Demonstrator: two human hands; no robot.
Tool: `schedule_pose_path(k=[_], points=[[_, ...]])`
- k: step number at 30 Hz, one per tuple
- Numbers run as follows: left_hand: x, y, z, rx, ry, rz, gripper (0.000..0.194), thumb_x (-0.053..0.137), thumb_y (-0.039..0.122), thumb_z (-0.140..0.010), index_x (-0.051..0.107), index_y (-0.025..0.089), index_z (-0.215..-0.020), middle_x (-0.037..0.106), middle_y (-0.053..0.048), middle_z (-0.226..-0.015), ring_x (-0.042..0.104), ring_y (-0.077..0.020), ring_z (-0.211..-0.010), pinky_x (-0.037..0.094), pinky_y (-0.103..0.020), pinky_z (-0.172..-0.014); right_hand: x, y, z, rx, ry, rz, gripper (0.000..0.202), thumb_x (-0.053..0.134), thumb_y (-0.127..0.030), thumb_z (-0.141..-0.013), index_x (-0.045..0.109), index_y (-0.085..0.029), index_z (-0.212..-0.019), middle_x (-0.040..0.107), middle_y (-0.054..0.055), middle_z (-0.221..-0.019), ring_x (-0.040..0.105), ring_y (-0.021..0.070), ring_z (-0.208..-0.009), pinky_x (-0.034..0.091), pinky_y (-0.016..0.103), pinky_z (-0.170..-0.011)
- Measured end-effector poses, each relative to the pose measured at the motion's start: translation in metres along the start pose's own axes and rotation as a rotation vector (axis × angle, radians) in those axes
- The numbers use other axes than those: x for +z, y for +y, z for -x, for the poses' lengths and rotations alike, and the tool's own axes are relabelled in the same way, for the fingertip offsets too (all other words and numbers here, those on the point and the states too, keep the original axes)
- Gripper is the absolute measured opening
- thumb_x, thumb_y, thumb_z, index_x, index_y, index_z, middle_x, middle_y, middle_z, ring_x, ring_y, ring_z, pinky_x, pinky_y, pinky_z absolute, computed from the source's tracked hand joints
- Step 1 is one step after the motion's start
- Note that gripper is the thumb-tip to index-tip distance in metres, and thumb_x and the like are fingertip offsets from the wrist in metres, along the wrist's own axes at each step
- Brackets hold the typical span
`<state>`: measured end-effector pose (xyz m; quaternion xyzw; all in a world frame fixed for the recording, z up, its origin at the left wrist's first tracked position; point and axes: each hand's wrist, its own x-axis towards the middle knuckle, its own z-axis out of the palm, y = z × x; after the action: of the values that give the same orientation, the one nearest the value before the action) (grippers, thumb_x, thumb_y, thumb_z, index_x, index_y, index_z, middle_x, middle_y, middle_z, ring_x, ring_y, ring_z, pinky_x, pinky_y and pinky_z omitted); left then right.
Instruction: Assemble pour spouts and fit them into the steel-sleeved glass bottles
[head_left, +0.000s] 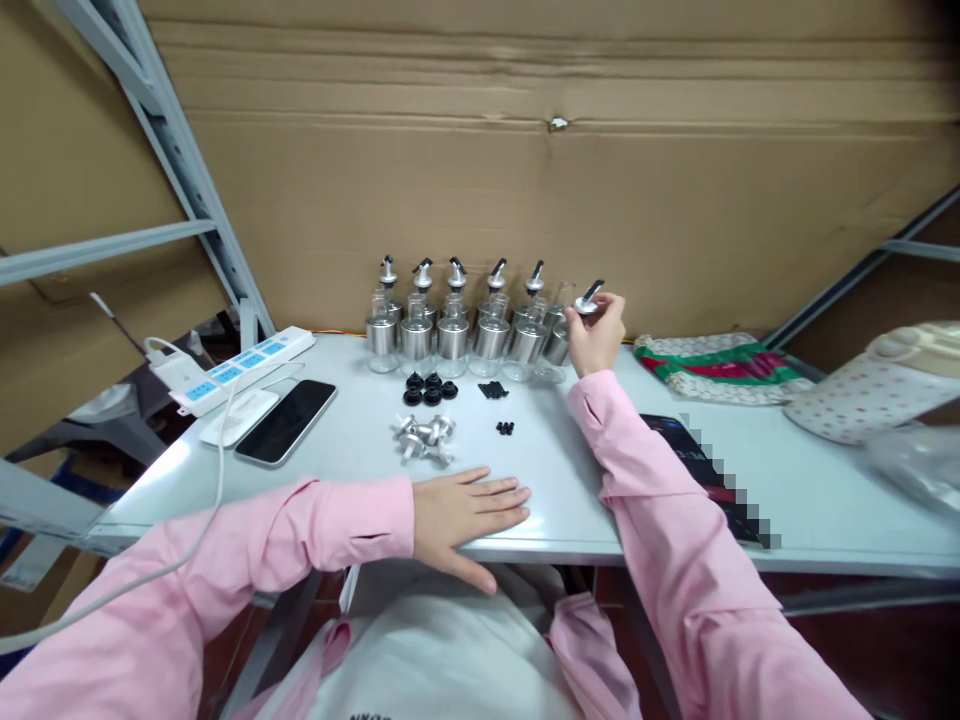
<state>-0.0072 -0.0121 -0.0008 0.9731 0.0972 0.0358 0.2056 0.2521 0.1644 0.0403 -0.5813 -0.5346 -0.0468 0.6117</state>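
Observation:
My right hand point(598, 335) grips a silver pourer top with a black flap point(588, 302), above the bottles at the right end of the rows. My left hand point(469, 515) lies flat with fingers spread at the table's front edge, holding nothing. Glass bottles with steel sleeves point(452, 340) stand in two rows; several in the back row carry pourer tops point(457, 270), while the front ones have bare necks. Before them lie black ring-like stoppers point(433, 392), thin black pieces point(493, 390), tiny black parts point(505, 428) and a pile of silver spouts point(426, 438).
On the left of the table point(352, 490) are a phone point(286, 422), a white charger point(238, 416) and a power strip point(251, 368) with a cable. At right lie a dark device point(697, 465), a patterned cloth point(720, 368) and a dotted white object point(862, 390). Cardboard point(480, 190) stands behind.

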Motion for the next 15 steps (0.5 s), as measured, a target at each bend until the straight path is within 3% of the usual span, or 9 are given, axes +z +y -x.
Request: schedule_pose_path(k=[3, 7, 9, 12, 15], points=[[-0.005, -0.002, -0.002, -0.044, -0.029, 0.083, 0.075, 0.045, 0.054, -0.082, 0.022, 0.012, -0.14, 0.02, -0.013, -0.147, 0.014, -0.025, -0.137, 0.007, -0.045, -0.113, -0.023, -0.022, 0.001, -0.024, 0.158, -0.031, 0.038, 0.048, -0.037, -0.079, 0.04, -0.015, -0.108, 0.055, 0.013, -0.101, 0.058, 0.0228, -0.093, 0.043, 0.041, -0.086], [-0.004, -0.006, -0.004, -0.079, -0.008, 0.226, 0.078, 0.051, 0.051, -0.08, 0.019, 0.014, -0.141, 0.021, -0.013, -0.146, 0.017, -0.0269, -0.136, 0.008, -0.047, -0.112, -0.068, -0.079, 0.028, -0.059, 0.188, -0.306, 0.031, 0.039, -0.038, -0.086, 0.041, -0.021, -0.111, 0.053, 0.008, -0.098, 0.059, 0.0175, -0.073, 0.047, 0.038, -0.076], [0.0, -0.009, -0.003, -0.124, 0.084, 0.363, 0.086, 0.057, 0.05, -0.076, 0.014, 0.016, -0.141, 0.022, -0.015, -0.146, 0.019, -0.0288, -0.136, 0.012, -0.049, -0.111, -0.088, -0.109, 0.058, -0.054, 0.099, -0.478, 0.028, 0.043, -0.039, -0.085, 0.044, -0.024, -0.109, 0.052, 0.005, -0.087, 0.056, 0.0161, -0.068, 0.047, 0.034, -0.068], [0.005, -0.015, -0.004, -0.199, 0.284, 0.707, 0.097, 0.064, 0.049, -0.07, 0.005, 0.019, -0.142, 0.013, -0.018, -0.148, 0.026, -0.0297, -0.133, 0.025, -0.048, -0.107, -0.105, -0.139, 0.11, 0.068, -0.155, -0.696, 0.022, 0.043, -0.038, -0.086, 0.047, -0.028, -0.105, 0.05, 0.003, -0.081, 0.053, 0.0146, -0.062, 0.046, 0.031, -0.058], [0.003, -0.015, -0.005, -0.139, 0.389, 0.903, 0.103, 0.078, 0.039, -0.057, 0.018, 0.019, -0.139, 0.021, -0.018, -0.146, 0.032, -0.0305, -0.13, 0.028, -0.046, -0.106, -0.106, -0.15, 0.144, 0.126, -0.459, -0.807, 0.021, 0.041, -0.039, -0.087, 0.047, -0.028, -0.103, 0.052, 0.003, -0.082, 0.056, 0.0164, -0.065, 0.048, 0.033, -0.058]])
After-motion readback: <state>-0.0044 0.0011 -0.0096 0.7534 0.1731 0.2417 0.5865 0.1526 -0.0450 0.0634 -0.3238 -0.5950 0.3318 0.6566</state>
